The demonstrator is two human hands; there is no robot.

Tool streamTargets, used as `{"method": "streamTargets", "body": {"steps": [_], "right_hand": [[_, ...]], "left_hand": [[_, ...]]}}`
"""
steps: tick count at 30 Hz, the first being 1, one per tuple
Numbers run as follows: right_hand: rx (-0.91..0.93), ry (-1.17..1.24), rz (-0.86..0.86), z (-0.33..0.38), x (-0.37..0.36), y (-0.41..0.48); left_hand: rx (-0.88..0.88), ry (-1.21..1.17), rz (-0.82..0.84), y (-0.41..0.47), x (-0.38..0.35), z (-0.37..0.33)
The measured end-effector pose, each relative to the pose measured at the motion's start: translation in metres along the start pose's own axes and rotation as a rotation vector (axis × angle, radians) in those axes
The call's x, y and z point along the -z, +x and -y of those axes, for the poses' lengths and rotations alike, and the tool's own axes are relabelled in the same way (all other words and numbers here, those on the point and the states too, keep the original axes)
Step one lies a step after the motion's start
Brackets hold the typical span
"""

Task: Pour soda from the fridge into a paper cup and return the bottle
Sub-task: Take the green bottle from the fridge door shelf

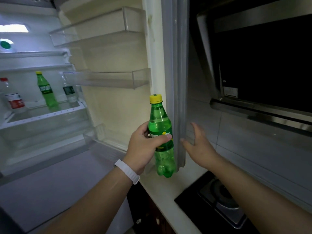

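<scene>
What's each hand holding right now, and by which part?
Left hand grips the green soda bottle around its labelled middle; right hand holds nothing.

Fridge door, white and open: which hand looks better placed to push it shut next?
Probably the right hand: it is open and free beside the door's grey edge. The left hand grips the green plastic soda bottle with the yellow cap.

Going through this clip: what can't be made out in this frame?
Head view, bottle label: mostly covered by the left hand.
Head view, right hand: contact with the fridge door unclear, blurred.
Head view, shelf bottles: labels too small to read.
Head view, paper cup: none in frame.
</scene>
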State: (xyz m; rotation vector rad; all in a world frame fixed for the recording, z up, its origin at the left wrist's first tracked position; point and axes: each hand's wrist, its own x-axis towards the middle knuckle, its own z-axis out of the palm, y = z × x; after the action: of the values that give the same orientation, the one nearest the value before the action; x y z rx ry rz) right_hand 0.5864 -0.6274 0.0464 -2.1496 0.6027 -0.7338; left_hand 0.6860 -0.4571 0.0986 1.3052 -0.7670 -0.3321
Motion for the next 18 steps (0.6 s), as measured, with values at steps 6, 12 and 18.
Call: {"method": "streamTargets", "body": {"steps": [6,12,18], "right_hand": [[0.072,-0.064,0.024,-0.005,-0.006,0.031],[0.067,0.02,0.015,0.0,-0.033,0.033],[0.124,-0.057,0.012,0.0,-0.04,0.014]], "left_hand": [[0.026,0.008,-0.024,0.0,0.004,0.003],[0.034,0.021,-0.057,-0.01,0.01,0.004],[0.033,-0.001,-0.09,-0.027,0.023,0.002]]}}
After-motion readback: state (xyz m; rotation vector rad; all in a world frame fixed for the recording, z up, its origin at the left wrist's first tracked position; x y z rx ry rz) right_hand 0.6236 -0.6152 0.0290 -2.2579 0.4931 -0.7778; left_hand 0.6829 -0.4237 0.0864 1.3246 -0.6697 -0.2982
